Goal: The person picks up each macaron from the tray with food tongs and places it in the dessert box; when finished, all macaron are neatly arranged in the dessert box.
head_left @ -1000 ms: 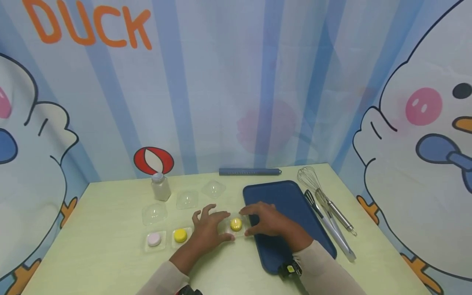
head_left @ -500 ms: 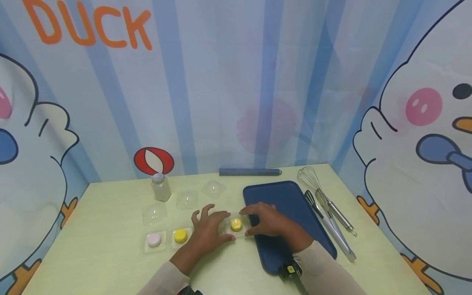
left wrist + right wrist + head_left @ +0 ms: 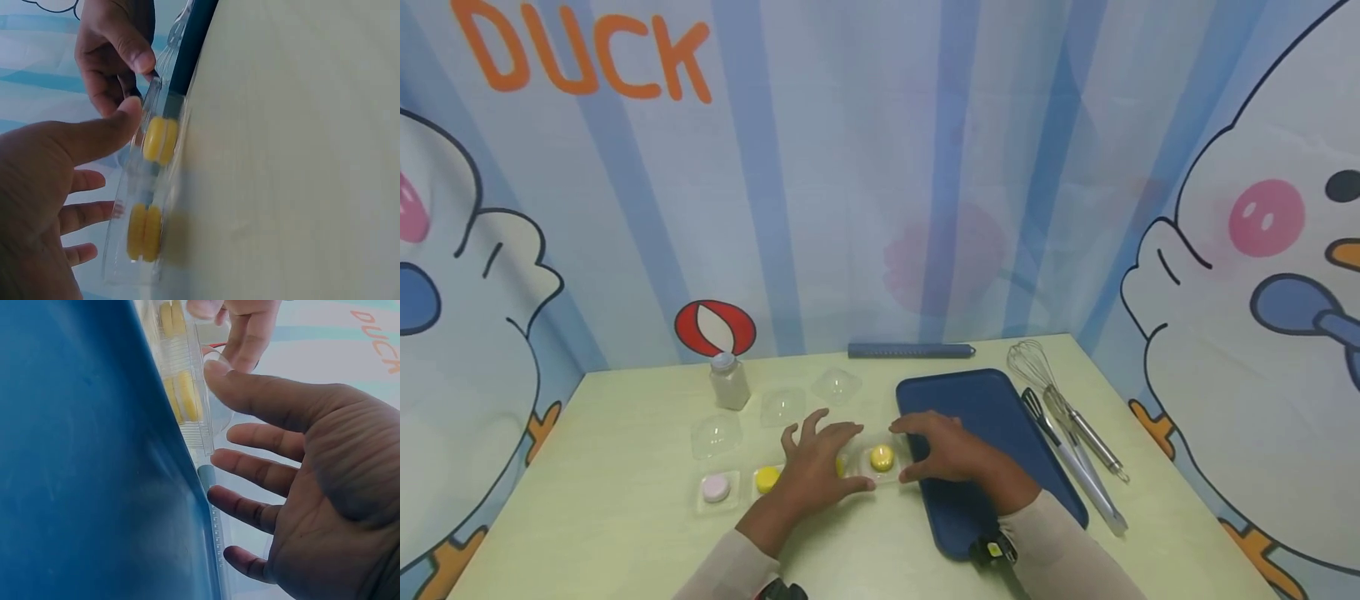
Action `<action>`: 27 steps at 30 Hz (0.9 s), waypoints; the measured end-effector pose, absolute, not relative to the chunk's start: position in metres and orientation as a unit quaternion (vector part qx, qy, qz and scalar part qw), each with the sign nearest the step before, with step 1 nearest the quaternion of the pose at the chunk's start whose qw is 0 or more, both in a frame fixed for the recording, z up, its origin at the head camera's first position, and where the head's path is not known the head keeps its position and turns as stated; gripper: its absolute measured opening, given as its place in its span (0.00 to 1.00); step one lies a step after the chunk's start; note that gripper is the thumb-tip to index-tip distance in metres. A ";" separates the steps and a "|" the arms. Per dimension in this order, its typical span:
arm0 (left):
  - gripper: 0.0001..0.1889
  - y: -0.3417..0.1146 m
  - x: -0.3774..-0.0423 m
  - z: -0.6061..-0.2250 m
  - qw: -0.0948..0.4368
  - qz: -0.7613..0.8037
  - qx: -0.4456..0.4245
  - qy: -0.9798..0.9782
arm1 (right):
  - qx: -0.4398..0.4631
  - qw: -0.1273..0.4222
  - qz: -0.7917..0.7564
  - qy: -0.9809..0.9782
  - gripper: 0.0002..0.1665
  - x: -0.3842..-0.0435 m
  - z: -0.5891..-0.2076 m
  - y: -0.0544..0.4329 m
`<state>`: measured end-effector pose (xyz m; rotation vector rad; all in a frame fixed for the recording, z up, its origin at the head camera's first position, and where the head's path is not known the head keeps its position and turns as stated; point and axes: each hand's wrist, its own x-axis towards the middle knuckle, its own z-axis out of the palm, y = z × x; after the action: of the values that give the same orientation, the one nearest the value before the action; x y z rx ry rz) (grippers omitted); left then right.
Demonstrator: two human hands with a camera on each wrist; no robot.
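Clear plastic box, yellow macaron inside, is flanked just left of the blue tray by left hand and right hand, both unclenched, the right nearer the tray.

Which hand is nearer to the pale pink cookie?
The left hand: it is to the right of the pale pink cookie, beyond a yellow cookie. The right hand is farther right, over the blue tray.

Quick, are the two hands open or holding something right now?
Left hand: open, fingers spread, not gripping anything.
Right hand: open too, thumb by the clear box; can't tell if it touches.
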<state>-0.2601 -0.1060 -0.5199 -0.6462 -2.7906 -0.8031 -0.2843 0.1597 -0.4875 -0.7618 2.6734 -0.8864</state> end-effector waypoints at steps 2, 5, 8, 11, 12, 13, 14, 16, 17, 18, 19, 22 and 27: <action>0.44 -0.109 -0.261 -0.519 0.075 -0.270 -0.216 -0.935 | -0.259 0.115 -0.305 0.909 0.44 -0.284 -0.487 0.160; 0.44 -0.112 -0.263 -0.518 0.062 -0.267 -0.219 -0.936 | -0.260 0.119 -0.306 0.908 0.45 -0.284 -0.485 0.160; 0.45 -0.115 -0.264 -0.516 0.057 -0.264 -0.221 -0.937 | -0.259 0.121 -0.304 0.909 0.45 -0.283 -0.484 0.160; 0.45 -0.117 -0.265 -0.511 0.055 -0.266 -0.219 -0.937 | -0.259 0.121 -0.304 0.909 0.45 -0.283 -0.482 0.160; 0.45 -0.119 -0.265 -0.509 0.053 -0.267 -0.216 -0.938 | -0.259 0.121 -0.304 0.909 0.45 -0.283 -0.481 0.160; 0.45 -0.120 -0.266 -0.507 0.050 -0.268 -0.214 -0.938 | -0.260 0.121 -0.304 0.908 0.45 -0.283 -0.479 0.160; 0.45 -0.122 -0.267 -0.505 0.047 -0.270 -0.212 -0.938 | -0.261 0.121 -0.303 0.908 0.45 -0.283 -0.477 0.160; 0.45 -0.126 -0.270 -0.502 0.040 -0.268 -0.208 -0.940 | -0.266 0.122 -0.299 0.908 0.44 -0.283 -0.473 0.159; 0.44 -0.128 -0.272 -0.500 0.033 -0.269 -0.206 -0.940 | -0.269 0.123 -0.298 0.908 0.44 -0.284 -0.471 0.158; 0.44 -0.130 -0.274 -0.498 0.023 -0.268 -0.203 -0.941 | -0.272 0.126 -0.297 0.907 0.43 -0.285 -0.469 0.157; 0.43 -0.132 -0.277 -0.496 0.014 -0.267 -0.200 -0.943 | -0.275 0.129 -0.294 0.906 0.43 -0.286 -0.467 0.156; 0.42 -0.137 -0.287 -0.490 -0.012 -0.257 -0.186 -0.948 | -0.280 0.144 -0.297 0.901 0.41 -0.290 -0.461 0.153; 0.41 -0.144 -0.304 -0.483 -0.041 -0.238 -0.162 -0.957 | -0.273 0.167 -0.310 0.895 0.41 -0.303 -0.457 0.147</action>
<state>-0.3039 -0.1440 -0.4834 -0.5221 -3.0871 -0.7679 -0.3034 0.1469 -0.4568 -0.7777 2.5470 -0.8817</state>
